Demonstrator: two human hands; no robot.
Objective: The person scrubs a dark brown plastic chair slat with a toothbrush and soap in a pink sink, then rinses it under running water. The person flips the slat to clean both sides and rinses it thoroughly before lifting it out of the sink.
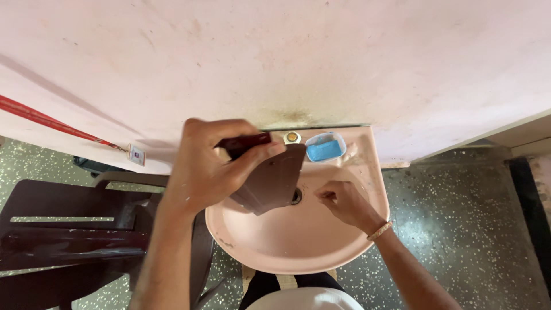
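Dark brown plastic jug [274,181], smooth, tilted over pale pink ceramic basin [304,241], spout twd drain. Left hand [209,166] grip clamped on jug handle. Right hand [343,201] fingers pinched together, nothing visible in them. Advise: keep jug low, steady. Blue soap in dish [325,147] at rim.

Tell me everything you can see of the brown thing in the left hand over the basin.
The brown mug looks like dark plastic with a matte, smooth wall that widens toward one end. It is tipped on its side above the pink wash basin, partly hiding the drain. The left hand grips it from above, fingers wrapped over its darker handle. The right hand is close by but apart from it. Its inside is hidden.
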